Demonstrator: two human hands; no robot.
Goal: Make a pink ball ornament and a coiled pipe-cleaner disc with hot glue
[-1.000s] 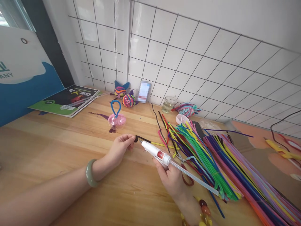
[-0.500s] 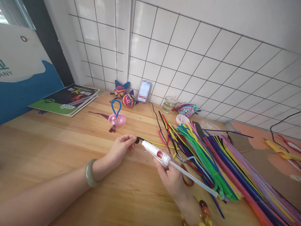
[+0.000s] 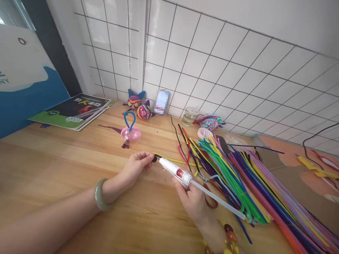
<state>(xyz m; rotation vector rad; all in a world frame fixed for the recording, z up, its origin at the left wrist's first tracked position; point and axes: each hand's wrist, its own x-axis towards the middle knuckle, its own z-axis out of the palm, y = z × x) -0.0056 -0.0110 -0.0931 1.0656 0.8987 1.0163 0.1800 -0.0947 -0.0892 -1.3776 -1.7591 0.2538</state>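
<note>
in the head view, the left hand (image 3: 136, 167), a pale green bangle (image 3: 100, 195) at its wrist, pinches a small dark piece (image 3: 154, 158) narrowly between thumb and fingertips. the right hand (image 3: 194, 203) is closed around a white plastic hot glue gun (image 3: 173, 171) with a red part in its side; the gun's tip points left at the small dark piece, and whether they touch i cannot tell. a long translucent glue stick (image 3: 217, 199) runs out of the gun's back, over the right hand's far side. just beyond the gun lies a thin yellow fuzzy stem (image 3: 174, 161). to the right of the right hand spread a bundle of green fuzzy stems (image 3: 238, 180) and a wider multicoloured bundle (image 3: 286, 201), with metal scissors (image 3: 203, 177) partly under stems near the gun. beyond the left hand sits a clear and pink plastic shell (image 3: 131, 134) with a blue fuzzy loop (image 3: 129, 121) standing up from it. all these lie on a light wooden table (image 3: 127, 218); farther from both hands, a glass jar (image 3: 189, 117) stands near the tiled wall (image 3: 212, 63).
</note>
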